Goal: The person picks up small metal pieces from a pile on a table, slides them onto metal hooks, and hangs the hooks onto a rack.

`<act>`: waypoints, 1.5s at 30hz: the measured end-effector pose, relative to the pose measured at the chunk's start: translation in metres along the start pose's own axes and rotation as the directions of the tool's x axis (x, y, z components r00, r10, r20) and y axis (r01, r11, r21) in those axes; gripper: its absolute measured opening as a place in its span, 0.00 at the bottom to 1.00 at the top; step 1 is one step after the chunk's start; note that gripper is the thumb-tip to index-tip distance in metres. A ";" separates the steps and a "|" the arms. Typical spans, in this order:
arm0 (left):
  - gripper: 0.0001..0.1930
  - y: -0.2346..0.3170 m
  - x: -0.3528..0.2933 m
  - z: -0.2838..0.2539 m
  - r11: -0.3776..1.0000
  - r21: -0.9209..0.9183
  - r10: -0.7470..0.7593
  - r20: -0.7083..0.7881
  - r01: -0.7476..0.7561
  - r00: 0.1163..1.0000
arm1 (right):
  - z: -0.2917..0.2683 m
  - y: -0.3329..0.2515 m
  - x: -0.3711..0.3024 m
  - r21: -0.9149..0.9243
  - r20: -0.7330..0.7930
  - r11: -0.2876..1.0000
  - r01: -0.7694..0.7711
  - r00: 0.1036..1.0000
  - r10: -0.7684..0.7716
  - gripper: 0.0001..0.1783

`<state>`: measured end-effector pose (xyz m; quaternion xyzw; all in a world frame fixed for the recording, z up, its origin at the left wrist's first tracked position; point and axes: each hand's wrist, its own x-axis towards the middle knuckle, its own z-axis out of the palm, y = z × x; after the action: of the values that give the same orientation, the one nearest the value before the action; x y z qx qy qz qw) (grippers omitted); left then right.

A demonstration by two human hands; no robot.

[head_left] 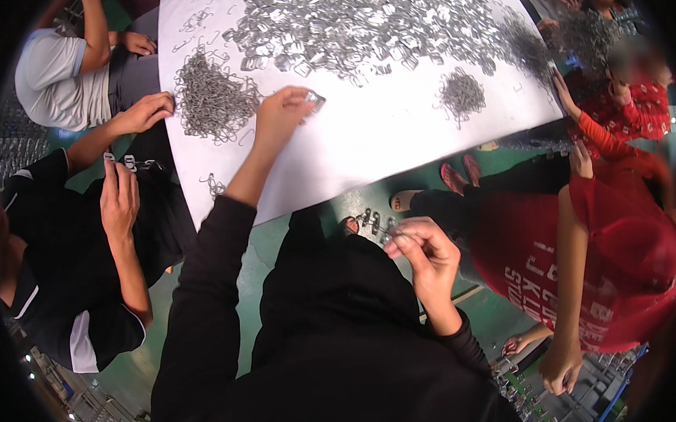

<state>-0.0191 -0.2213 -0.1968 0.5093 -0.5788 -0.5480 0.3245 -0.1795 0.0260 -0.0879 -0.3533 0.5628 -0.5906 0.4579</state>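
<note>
My left hand (280, 119) reaches over the white table, its fingers closed on a small shiny metal clip (316, 100). Left of it lies a heap of grey wire hooks (211, 96); beyond it spreads a wide pile of silvery metal clips (360, 25). In front of my lap, my right hand (429, 263) is in a pinch around a thin dark wire hook, largely covered by the fingers. Several linked metal pieces (375, 221) show just left of those fingertips; whether they hang from the hook I cannot tell.
The white table (350, 150) bears a smaller hook heap (462, 95) on the right and a few loose hooks (214, 186) near its left corner. A person in black (69, 275) sits at my left, holding metal pieces. A person in red (581, 253) is close at my right.
</note>
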 end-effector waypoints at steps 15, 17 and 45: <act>0.04 0.065 -0.197 0.062 0.844 -0.534 0.081 0.045 -0.044 0.996 | 0.007 0.038 -0.007 0.136 0.053 0.986 0.091 0.994 -0.099 0.09; 0.04 0.063 -0.201 0.053 0.885 -0.457 0.117 0.042 -0.085 0.992 | 0.007 0.044 -0.009 0.059 0.067 0.994 0.093 0.993 -0.097 0.10; 0.05 0.021 -0.215 -0.002 0.963 -0.269 0.009 0.116 0.023 0.993 | 0.162 0.135 0.195 -0.556 0.820 0.196 0.808 0.571 -0.027 0.05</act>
<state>0.0363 -0.0209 -0.1368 0.4297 -0.5147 -0.6516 0.3547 -0.0735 -0.2055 -0.2212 -0.8759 0.4495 -0.1087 0.1374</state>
